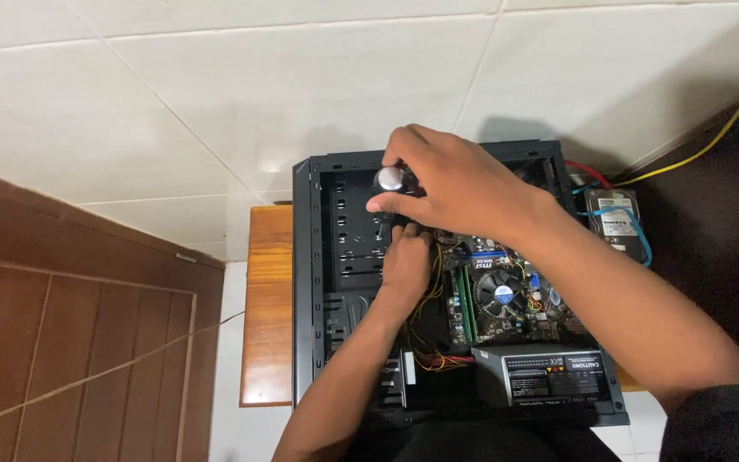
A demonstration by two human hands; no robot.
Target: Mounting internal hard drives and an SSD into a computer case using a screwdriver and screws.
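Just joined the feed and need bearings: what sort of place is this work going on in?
Probably a room in a home rather than a workshop: an open computer case rests on a small wooden table against a white tiled wall, with a wooden door alongside and a loose hard drive nearby.

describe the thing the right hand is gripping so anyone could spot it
Start at the open black computer case on the wooden table. Near its far end, the right hand grips a small round object with a silvery top, the only shiny thing among the dark drive bays.

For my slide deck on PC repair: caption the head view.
Right hand grips a round silver-topped tool handle above an open black computer case; left hand reaches inside, beside the motherboard.
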